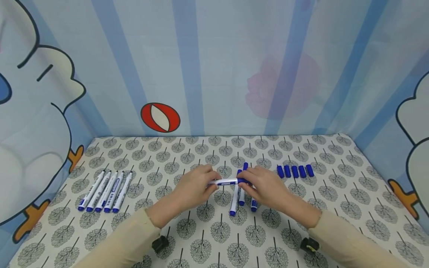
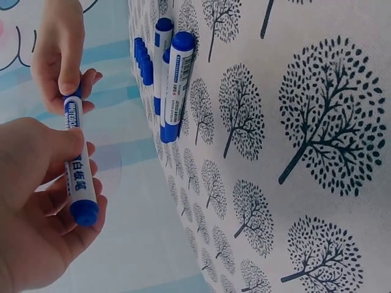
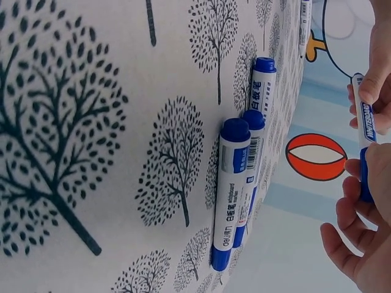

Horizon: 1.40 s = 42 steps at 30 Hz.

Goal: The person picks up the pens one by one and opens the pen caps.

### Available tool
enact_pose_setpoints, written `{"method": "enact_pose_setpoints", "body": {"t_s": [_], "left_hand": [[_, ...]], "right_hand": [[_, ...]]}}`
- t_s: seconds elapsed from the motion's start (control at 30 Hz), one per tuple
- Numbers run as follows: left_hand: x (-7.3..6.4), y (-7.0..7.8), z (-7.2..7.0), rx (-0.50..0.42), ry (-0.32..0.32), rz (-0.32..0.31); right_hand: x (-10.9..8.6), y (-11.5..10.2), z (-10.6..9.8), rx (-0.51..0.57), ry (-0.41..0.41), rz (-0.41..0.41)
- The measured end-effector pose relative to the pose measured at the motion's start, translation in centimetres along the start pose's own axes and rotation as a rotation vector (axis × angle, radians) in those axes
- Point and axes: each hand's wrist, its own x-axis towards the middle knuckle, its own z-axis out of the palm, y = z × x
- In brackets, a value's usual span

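Gripping a slim white plastic marker with left hand at barrel and right hand at blue cap. Held apparently just above three blue-capped white markers, flanked leftward by five uncapped white markers, rightward by five blue plastic caps.

The head view looks forward and down over the bench from farther back; the wrist views look from close and low, rolled sideways in opposite directions, both sharing the held whiteboard marker and three capped markers.
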Motion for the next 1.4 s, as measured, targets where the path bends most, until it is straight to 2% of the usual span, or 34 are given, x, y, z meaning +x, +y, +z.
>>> {"method": "enact_pose_setpoints", "body": {"t_s": [0.23,0.4,0.8,1.2,1.4], "left_hand": [[-0.4,0.0,0.1,0.006,0.045,0.028],[-0.6,0.0,0.2,-0.001,0.075,0.039],[-1.2,-0.3,0.7,0.018,0.154,0.094],[-1.7,-0.5,0.6,0.076,0.214,0.178],[-1.6,-0.4,0.5,0.134,0.247,0.22]], "right_hand": [[-0.1,0.1,0.2,0.005,0.018,-0.032],[0.0,0.1,0.0,0.021,0.013,-0.02],[0.1,-0.4,-0.3,0.145,-0.123,0.078],[0.1,-0.5,-0.3,0.276,-0.214,0.074],[0.0,-0.3,-0.5,0.331,-0.238,0.076]]}}
